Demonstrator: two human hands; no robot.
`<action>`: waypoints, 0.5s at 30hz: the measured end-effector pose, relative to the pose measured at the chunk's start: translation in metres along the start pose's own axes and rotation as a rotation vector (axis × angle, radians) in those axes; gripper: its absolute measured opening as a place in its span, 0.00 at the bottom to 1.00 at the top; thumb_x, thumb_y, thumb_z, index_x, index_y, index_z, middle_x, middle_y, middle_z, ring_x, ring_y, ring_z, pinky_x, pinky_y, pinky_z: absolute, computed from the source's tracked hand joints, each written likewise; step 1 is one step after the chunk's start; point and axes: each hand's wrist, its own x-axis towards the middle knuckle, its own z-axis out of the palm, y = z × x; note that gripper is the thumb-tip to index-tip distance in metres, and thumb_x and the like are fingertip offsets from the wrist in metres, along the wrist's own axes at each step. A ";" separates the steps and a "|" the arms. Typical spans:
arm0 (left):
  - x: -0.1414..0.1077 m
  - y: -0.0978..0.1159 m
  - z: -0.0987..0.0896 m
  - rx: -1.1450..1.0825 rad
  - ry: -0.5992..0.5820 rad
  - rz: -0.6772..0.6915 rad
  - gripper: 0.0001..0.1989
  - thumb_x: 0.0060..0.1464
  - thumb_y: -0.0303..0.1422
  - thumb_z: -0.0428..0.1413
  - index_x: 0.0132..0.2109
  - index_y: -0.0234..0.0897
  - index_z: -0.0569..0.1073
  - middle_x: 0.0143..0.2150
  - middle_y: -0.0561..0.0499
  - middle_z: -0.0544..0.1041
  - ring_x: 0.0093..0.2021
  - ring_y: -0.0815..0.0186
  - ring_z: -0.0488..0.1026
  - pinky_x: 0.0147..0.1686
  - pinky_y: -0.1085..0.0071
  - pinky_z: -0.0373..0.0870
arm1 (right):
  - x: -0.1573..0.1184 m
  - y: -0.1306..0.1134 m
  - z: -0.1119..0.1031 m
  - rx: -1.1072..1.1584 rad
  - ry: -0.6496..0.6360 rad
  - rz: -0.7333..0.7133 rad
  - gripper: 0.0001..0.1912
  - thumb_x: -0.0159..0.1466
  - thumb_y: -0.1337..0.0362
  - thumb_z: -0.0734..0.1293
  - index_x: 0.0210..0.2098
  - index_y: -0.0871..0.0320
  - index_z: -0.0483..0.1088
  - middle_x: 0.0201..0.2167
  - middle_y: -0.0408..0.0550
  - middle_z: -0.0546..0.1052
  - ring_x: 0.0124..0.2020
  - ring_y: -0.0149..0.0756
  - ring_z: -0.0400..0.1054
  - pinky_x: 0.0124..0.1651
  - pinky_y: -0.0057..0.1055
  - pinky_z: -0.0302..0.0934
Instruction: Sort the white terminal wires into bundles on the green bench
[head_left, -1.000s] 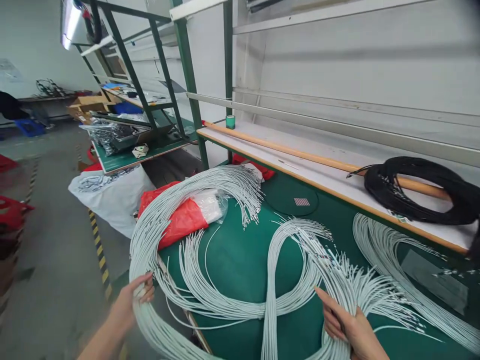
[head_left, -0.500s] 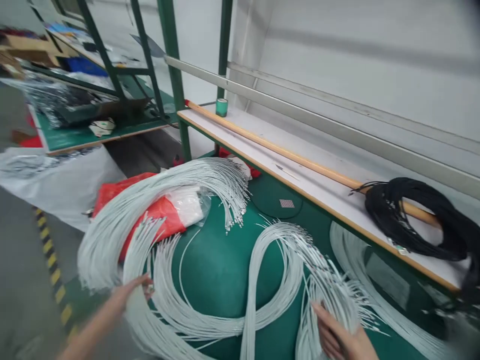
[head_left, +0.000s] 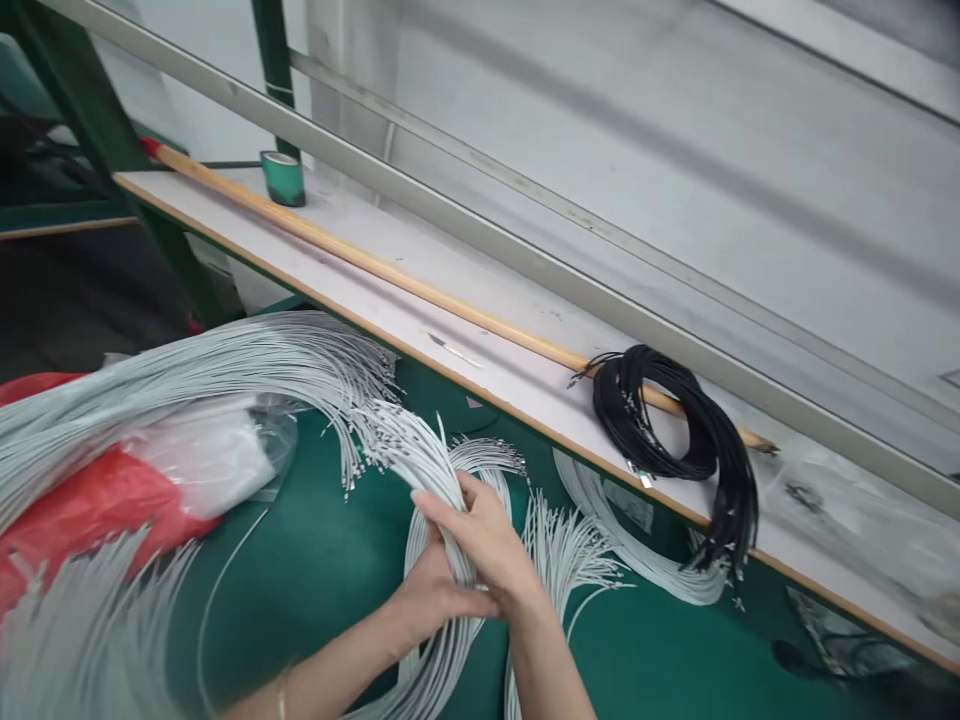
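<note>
A thick bundle of thin white cables (head_left: 411, 447) rises in front of me, its small-tipped ends fanned out toward the upper left. My right hand (head_left: 491, 540) is closed round it from the right. Just below, my left hand (head_left: 427, 590) wraps the same bundle from the left, its fingers partly hidden behind the cables. Other white cables lie close by: a large curved bundle (head_left: 247, 360) behind to the left, a loop (head_left: 487, 458) just beyond my hands, and a fanned bundle (head_left: 566, 545) to the right. One single cable (head_left: 217, 580) curves across the green tabletop (head_left: 337, 560).
Along the back runs a white shelf (head_left: 517, 380), carrying a wooden pole (head_left: 420, 285), a green tape roll (head_left: 283, 180), a thin knife-like tool (head_left: 454, 350) and a coil of black cables (head_left: 652, 415). Red plastic (head_left: 105, 510) and a clear bag (head_left: 217, 445) lie at left.
My hands, apart before on separate parts of the white cables, are now together round one bundle, its ends lifted and turned to the upper left. The view has shifted right.
</note>
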 end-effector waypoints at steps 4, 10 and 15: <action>0.017 -0.002 -0.008 -0.100 0.117 -0.031 0.08 0.67 0.37 0.61 0.45 0.35 0.77 0.25 0.61 0.73 0.17 0.74 0.65 0.22 0.73 0.71 | 0.014 0.011 -0.028 -0.060 0.085 -0.042 0.17 0.73 0.53 0.68 0.53 0.59 0.75 0.53 0.51 0.80 0.53 0.44 0.76 0.59 0.49 0.69; 0.016 0.010 -0.036 -0.214 0.300 -0.075 0.13 0.67 0.40 0.60 0.36 0.37 0.74 0.18 0.66 0.64 0.15 0.73 0.61 0.25 0.70 0.72 | 0.067 0.143 -0.015 -0.336 0.417 0.407 0.16 0.71 0.58 0.71 0.55 0.60 0.74 0.53 0.51 0.78 0.50 0.46 0.76 0.53 0.48 0.73; 0.021 0.019 -0.031 -0.198 0.359 -0.103 0.14 0.65 0.38 0.62 0.33 0.37 0.72 0.20 0.65 0.66 0.18 0.72 0.65 0.28 0.69 0.74 | 0.122 0.196 0.032 -0.476 0.573 0.599 0.22 0.70 0.60 0.72 0.61 0.58 0.70 0.63 0.55 0.72 0.61 0.52 0.70 0.60 0.56 0.68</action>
